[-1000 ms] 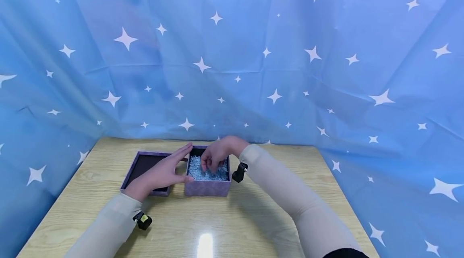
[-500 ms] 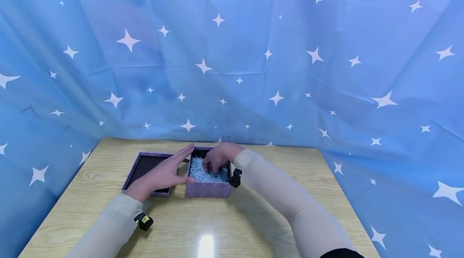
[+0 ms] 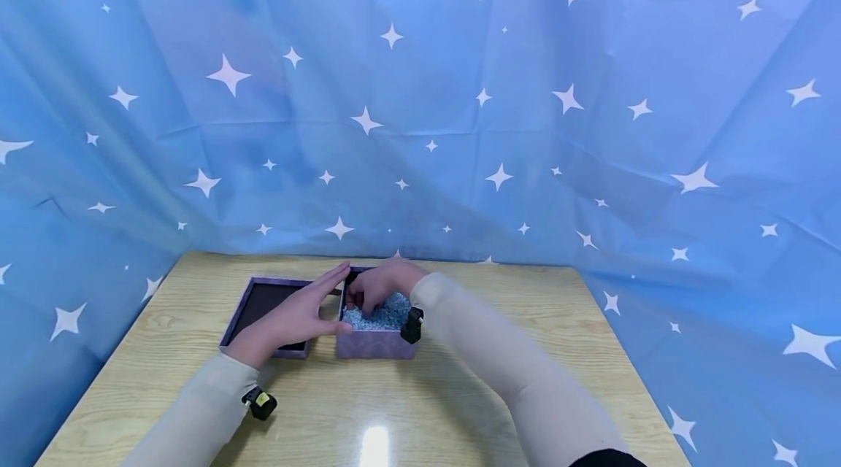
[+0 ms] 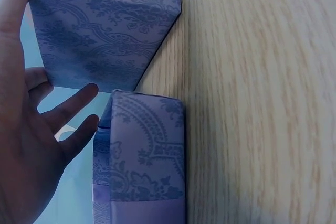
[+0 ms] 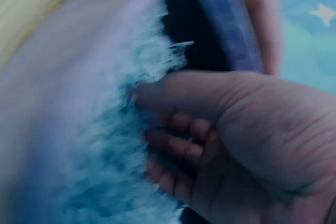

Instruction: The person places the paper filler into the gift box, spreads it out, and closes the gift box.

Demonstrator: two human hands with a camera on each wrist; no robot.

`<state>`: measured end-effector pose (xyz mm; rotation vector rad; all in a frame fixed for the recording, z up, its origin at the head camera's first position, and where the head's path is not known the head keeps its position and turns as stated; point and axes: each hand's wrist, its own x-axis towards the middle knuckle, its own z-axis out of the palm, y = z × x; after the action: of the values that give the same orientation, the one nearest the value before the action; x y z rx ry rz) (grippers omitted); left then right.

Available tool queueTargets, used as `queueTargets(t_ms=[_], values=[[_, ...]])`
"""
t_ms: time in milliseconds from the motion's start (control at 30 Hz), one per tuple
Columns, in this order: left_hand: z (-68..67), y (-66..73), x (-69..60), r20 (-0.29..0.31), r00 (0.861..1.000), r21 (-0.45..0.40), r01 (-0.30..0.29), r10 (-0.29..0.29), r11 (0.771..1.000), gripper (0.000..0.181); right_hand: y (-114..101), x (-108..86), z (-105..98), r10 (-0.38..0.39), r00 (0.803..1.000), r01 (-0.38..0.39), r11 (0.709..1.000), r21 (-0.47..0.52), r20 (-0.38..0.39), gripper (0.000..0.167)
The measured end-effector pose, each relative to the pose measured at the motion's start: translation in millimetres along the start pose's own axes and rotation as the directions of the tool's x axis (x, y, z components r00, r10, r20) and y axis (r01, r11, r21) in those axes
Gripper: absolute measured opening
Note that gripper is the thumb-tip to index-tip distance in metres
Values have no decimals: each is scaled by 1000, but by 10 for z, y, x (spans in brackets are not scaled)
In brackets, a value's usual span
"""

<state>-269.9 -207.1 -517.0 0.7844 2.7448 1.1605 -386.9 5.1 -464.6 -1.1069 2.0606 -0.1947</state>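
A purple patterned box (image 3: pixel 376 345) stands uncovered on the table, holding pale blue shredded paper (image 3: pixel 396 314). My left hand (image 3: pixel 297 317) spans the box's left side, thumb by the front corner and fingertips by the back one. In the left wrist view those fingers look mostly straight beside the box wall (image 4: pixel 105 35). Inside the box, near its left wall, my right hand (image 3: pixel 379 286) has its fingers curled into the paper. The right wrist view is blurred, but the thumb and fingertips pinch into the blue shreds (image 5: pixel 115 166); anything beneath is hidden.
The purple box lid (image 3: pixel 246 306) lies upturned left of the box, its dark inside showing, partly under my left hand. A wooden table (image 3: pixel 315 416) extends toward me. Behind it hangs a blue curtain (image 3: pixel 434 87) with white stars.
My right hand has moved left across the shredded paper, from the middle toward the box's left wall. The left hand, the box and the lid have stayed in place.
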Motion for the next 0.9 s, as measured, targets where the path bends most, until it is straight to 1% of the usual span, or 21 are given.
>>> queueTargets(t_ms=[67, 133, 167, 233, 333, 400, 467, 567, 600, 633, 700, 767, 800, 833, 900], values=[[-3, 9, 0, 1, 1000, -8, 0, 0, 1000, 110, 8, 44, 37, 27, 1000, -27, 999, -41, -4, 23], [-8, 16, -3, 2, 1000, -9, 4, -4, 1000, 110, 8, 49, 49, 23, 1000, -23, 998, -65, -10, 23], [-10, 19, -4, 3, 1000, -8, 7, -7, 1000, 110, 1, 31, 46, 19, 1000, -20, 998, -62, -14, 24], [-11, 18, -5, 1, 1000, -4, 11, -11, 1000, 110, -16, -43, 20, -3, 1000, 2, 999, -39, -21, 27], [-6, 13, -4, 0, 1000, 6, 13, -13, 1000, 110, -36, -223, -54, -27, 1000, 28, 999, 46, -14, 28], [1, 10, -4, 0, 1000, 7, 13, -13, 1000, 110, -27, -339, -105, -14, 1000, 13, 995, 96, 8, 26], [10, 14, -4, 1, 1000, 8, 11, -11, 1000, 111, -4, -421, -128, 30, 999, -33, 992, 120, 30, 21], [21, 25, -4, 3, 1000, 15, 10, -10, 1000, 112, 45, -432, -91, 108, 993, -113, 989, 98, 52, 12], [23, 29, -3, 3, 1000, 17, 8, -8, 1000, 112, 57, -414, -63, 126, 990, -130, 989, 75, 59, 9], [27, 33, 0, 6, 1000, 19, 4, -4, 1000, 112, 71, -384, -31, 143, 988, -145, 989, 31, 61, 7], [29, 45, 7, 11, 1000, 21, 1, -1, 1000, 112, 87, -335, 18, 163, 984, -160, 986, -42, 70, 9], [26, 51, 10, 10, 1000, 20, 1, -2, 1000, 111, 88, -309, 44, 169, 983, -161, 981, -110, 71, 13], [22, 55, 9, 8, 1000, 20, 4, -4, 1000, 111, 79, -309, 48, 166, 984, -157, 979, -129, 64, 14], [16, 57, 5, 5, 1000, 21, 7, -7, 1000, 111, 70, -317, 48, 158, 986, -150, 980, -133, 54, 17], [6, 62, -3, 2, 1000, 24, 11, -11, 1000, 111, 47, -363, 35, 123, 991, -118, 989, -93, 46, 20]])
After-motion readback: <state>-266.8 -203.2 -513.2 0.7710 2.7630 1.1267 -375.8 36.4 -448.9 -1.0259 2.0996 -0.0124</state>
